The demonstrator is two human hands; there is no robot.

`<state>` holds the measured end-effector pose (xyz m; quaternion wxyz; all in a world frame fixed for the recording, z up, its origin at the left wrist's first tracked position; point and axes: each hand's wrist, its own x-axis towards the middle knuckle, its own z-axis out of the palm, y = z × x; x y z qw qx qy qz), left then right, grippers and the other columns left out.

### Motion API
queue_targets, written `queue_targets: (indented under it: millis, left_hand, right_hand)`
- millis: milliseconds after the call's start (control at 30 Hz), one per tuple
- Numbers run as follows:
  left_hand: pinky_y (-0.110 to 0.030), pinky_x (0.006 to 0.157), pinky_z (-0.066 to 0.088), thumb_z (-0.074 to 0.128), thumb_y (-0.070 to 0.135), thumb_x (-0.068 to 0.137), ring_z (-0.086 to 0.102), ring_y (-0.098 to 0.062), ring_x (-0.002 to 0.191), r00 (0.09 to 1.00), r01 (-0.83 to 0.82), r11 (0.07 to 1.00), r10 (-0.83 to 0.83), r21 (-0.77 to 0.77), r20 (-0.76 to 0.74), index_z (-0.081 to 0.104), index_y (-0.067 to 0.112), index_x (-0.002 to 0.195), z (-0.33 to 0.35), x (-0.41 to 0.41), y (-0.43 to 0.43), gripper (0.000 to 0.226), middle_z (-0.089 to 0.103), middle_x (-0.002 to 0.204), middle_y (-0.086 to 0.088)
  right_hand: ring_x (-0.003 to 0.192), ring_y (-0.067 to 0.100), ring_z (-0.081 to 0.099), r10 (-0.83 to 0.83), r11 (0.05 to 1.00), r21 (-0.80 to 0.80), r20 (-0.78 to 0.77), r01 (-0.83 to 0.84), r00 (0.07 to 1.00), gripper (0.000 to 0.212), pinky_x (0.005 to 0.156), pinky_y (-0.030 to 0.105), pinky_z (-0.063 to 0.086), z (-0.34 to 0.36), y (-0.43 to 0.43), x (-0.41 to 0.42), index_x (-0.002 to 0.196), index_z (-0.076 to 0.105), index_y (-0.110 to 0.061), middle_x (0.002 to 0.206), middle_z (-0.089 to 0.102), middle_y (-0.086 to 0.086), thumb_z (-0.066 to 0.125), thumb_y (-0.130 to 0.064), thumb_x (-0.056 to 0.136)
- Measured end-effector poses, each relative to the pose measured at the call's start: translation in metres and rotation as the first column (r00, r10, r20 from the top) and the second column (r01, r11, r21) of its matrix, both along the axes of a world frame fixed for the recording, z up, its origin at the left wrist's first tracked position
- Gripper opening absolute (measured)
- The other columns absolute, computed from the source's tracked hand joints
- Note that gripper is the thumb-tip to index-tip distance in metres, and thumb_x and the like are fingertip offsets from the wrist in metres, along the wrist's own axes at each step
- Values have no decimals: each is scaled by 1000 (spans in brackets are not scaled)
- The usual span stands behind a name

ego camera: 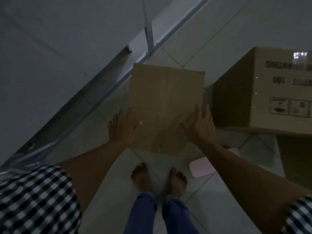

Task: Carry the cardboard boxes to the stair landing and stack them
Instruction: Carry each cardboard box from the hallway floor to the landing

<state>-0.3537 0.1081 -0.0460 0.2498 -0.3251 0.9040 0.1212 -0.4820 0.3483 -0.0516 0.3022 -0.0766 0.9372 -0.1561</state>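
Small taped cardboard box (166,108) over the tiled floor (219,200), ahead of the bare feet and near the bigger printed box (263,92). Left hand (123,128) and right hand (200,127) press opposite sides, fingers straight, nothing curled round. Probably stiff and light; hold low on the sides.

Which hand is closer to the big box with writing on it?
Right. The right hand presses the right side of the small box, just beside the big printed box. The left hand is on the small box's left side, farther away.
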Motion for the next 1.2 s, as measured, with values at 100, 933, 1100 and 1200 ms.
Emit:
queue_targets:
  millis: [100, 933, 1100, 1200]
  left_hand:
    - [-54, 117, 21, 31, 67, 96, 19, -35, 149, 999, -41, 999, 41, 3, -32, 2, 34, 159, -39, -6, -15, 76, 8, 167, -8]
    - [-45, 105, 48, 79, 66, 66, 57, -9, 122, 784, -300, 657, 582, 692, -213, 30, 42, 148, -78, -2, -33, 98, 55, 137, 16]
    - [-41, 104, 48, 77, 59, 76, 57, -11, 120, 764, -321, 642, 610, 696, -210, 27, 39, 150, -13, 11, -14, 92, 54, 138, 14]
    - [-36, 105, 46, 76, 53, 81, 56, -9, 119, 741, -331, 632, 634, 701, -222, 27, 40, 149, 53, 25, -3, 84, 53, 133, 18]
  right_hand:
    - [155, 38, 5, -60, 998, -23, 33, 61, 998, 98, 120, 59, 24, -34, -5, -8, 162, 3, -28, 170, -11, 10, 55, -70, 91]
    - [112, 15, 55, -489, 709, -406, 306, 577, 817, 87, 95, 35, 50, -75, 6, -13, 144, 48, -19, 131, 59, -2, 89, -45, 71]
    - [114, 16, 52, -400, 750, -410, 342, 518, 850, 86, 89, 33, 46, -4, 19, -17, 146, 42, -23, 126, 52, -6, 86, -46, 75]
    - [117, 18, 55, -305, 779, -437, 363, 450, 881, 89, 91, 35, 49, 63, 32, -12, 148, 39, -28, 130, 53, -7, 86, -48, 75]
